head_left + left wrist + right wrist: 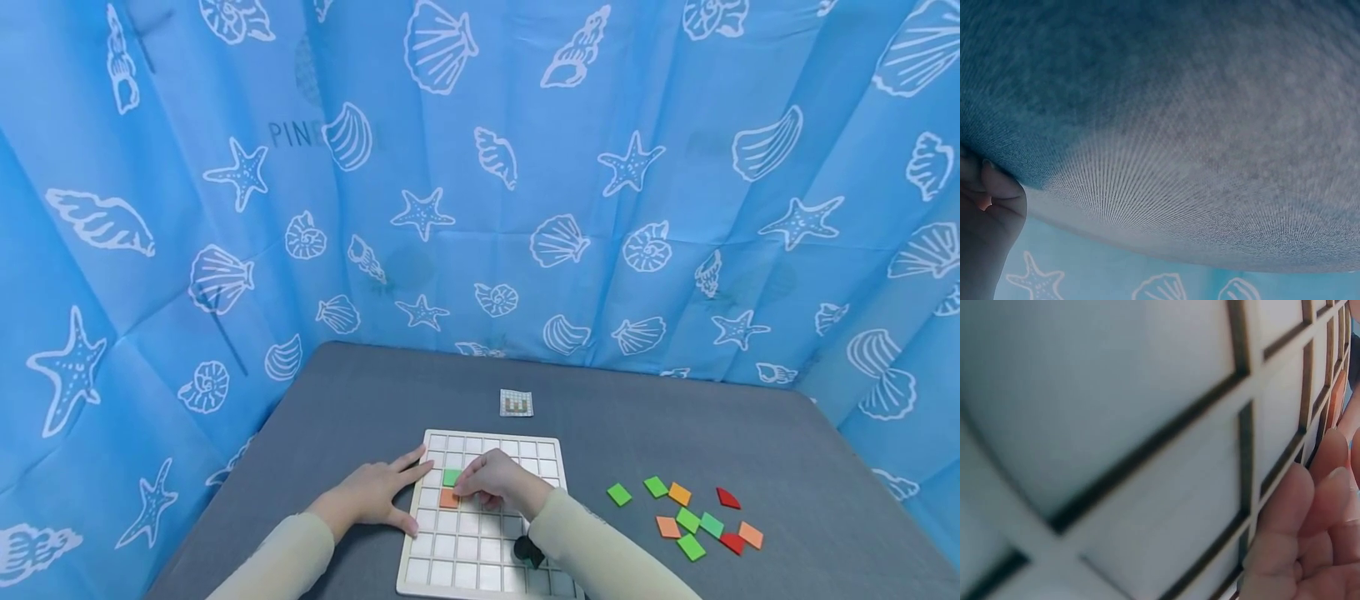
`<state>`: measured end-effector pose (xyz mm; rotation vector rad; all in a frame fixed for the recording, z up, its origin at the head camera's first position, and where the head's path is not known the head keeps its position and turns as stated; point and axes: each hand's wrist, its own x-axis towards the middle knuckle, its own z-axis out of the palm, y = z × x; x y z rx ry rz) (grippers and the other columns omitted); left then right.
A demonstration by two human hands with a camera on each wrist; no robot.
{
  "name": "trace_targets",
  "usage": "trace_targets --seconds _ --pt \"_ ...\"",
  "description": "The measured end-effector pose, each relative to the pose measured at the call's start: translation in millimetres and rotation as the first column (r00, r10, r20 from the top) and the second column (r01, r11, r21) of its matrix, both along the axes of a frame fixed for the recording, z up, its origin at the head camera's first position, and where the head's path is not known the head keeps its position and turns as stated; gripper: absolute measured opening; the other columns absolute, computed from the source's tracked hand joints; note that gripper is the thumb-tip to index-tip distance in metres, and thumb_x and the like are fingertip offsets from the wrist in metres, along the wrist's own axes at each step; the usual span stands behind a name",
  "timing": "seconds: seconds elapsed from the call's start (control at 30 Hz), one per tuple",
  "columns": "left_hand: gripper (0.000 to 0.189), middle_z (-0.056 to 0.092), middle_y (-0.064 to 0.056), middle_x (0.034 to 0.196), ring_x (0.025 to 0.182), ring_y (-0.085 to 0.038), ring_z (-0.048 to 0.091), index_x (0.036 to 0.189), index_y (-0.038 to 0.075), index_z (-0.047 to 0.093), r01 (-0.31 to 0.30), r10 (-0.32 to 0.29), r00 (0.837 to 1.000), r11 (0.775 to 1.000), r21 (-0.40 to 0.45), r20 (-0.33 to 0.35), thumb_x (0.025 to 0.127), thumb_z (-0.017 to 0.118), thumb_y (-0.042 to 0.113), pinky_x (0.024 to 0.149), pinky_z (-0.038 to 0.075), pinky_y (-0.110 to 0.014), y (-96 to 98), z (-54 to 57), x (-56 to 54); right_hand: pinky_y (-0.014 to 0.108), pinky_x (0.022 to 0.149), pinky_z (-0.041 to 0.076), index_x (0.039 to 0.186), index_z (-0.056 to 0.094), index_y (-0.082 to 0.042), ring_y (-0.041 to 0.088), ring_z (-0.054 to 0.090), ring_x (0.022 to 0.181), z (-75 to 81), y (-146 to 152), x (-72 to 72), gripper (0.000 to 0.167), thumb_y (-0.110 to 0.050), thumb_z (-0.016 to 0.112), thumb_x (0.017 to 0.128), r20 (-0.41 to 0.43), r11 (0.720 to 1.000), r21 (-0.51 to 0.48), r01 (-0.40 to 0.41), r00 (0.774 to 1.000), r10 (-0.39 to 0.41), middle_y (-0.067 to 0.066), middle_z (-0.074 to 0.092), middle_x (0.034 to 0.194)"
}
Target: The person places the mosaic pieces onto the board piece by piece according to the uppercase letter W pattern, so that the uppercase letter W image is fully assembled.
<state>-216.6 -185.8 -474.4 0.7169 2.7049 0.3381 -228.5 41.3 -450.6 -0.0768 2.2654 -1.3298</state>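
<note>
A white gridded board [444, 573] lies on the grey table. On it, a green square tile [452, 477] sits in one cell, directly above an orange square tile [448, 498]. My right hand [495, 477] reaches over the board, its curled fingertips pinching at the right edge of the orange tile and partly covering it. In the right wrist view, the orange tile [1337, 395] shows edge-on beside the fingers. My left hand [377, 492] rests at the board's left edge with fingers and thumb spread, touching the rim.
Loose green tiles [690, 547], orange tiles [667, 527] and red quarter-round pieces [727, 498] lie scattered right of the board. A small card with a brown pattern on a grid [516, 403] lies beyond it. A blue shell-print curtain [495, 250] hangs behind the table.
</note>
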Motion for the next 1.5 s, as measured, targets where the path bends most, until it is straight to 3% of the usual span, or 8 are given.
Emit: trace_targets --seconds 0.17,0.5,0.87,1.03,1.33,1.43,1.5 --pt "0.099 0.020 -0.001 0.161 0.123 -0.037 0.051 0.154 0.023 0.032 0.002 -0.002 1.000 1.000 0.008 0.006 0.073 0.068 0.067 0.094 0.043 -0.052 -0.8 0.1 0.8 0.023 0.048 0.041 0.085 0.076 0.000 0.010 0.041 0.049 -0.1 1.0 0.8 0.005 -0.005 0.075 0.084 0.000 1.000 -0.007 -0.001 1.000 0.001 -0.003 0.061 0.060" --pt "0.098 0.020 -0.003 0.161 0.124 -0.038 0.050 0.154 0.021 0.032 0.007 -0.007 1.000 1.000 0.009 -0.009 0.074 0.067 0.066 0.095 0.042 -0.052 4.0 3.2 -0.4 0.023 0.050 0.042 0.086 0.074 -0.003 0.010 0.044 0.052 -1.0 8.3 3.7 0.004 -0.007 0.075 0.084 -0.023 0.998 -0.060 0.013 1.000 -0.015 0.000 0.066 0.067" --pt "0.099 0.020 -0.002 0.161 0.123 -0.037 0.051 0.154 0.023 0.032 0.011 -0.011 1.000 1.000 0.011 0.000 0.073 0.068 0.066 0.094 0.042 -0.052 4.8 -2.2 -0.3 0.028 0.057 0.048 0.098 0.070 0.003 0.012 0.058 0.060 13.0 35.1 19.1 0.013 -0.008 0.068 0.090 -0.040 0.991 -0.127 0.049 0.998 -0.055 0.003 0.065 0.079" --pt "0.099 0.019 -0.002 0.161 0.121 -0.037 0.052 0.155 0.023 0.030 0.029 -0.029 1.000 0.999 0.013 -0.001 0.073 0.067 0.066 0.093 0.043 -0.051 3.2 -2.8 -0.6 0.031 0.058 0.047 0.099 0.069 0.005 0.014 0.060 0.063 20.0 61.3 23.1 0.015 -0.007 0.067 0.091 -0.099 0.995 -0.098 0.011 0.995 -0.020 0.003 0.066 0.077" --pt "0.099 0.018 -0.003 0.161 0.122 -0.038 0.051 0.155 0.022 0.030 0.018 -0.018 1.000 1.000 0.005 0.014 0.074 0.068 0.064 0.093 0.043 -0.052 0.9 3.2 2.0 0.036 0.064 0.047 0.109 0.065 0.010 0.016 0.058 0.068 29.6 110.9 19.0 0.025 -0.008 0.066 0.092 -0.133 0.984 -0.158 -0.088 0.989 0.067 0.001 0.066 0.081" --pt "0.098 0.018 -0.004 0.161 0.122 -0.039 0.051 0.154 0.021 0.031 0.016 -0.016 1.000 1.000 0.008 0.021 0.074 0.070 0.062 0.093 0.043 -0.053 0.7 6.7 4.1 0.036 0.066 0.048 0.108 0.065 0.010 0.017 0.058 0.074 30.6 124.9 17.0 0.024 -0.007 0.066 0.092 -0.186 0.979 -0.148 -0.140 0.976 0.111 0.001 0.066 0.083" --pt "0.098 0.019 -0.004 0.161 0.122 -0.040 0.051 0.154 0.020 0.031 0.018 -0.018 1.000 1.000 0.009 0.019 0.074 0.070 0.062 0.093 0.043 -0.054 0.9 8.0 5.0 0.036 0.068 0.049 0.108 0.065 0.010 0.018 0.057 0.078 31.1 134.2 15.3 0.024 -0.007 0.067 0.091 -0.250 0.976 -0.112 -0.188 0.956 0.156 0.003 0.065 0.087"
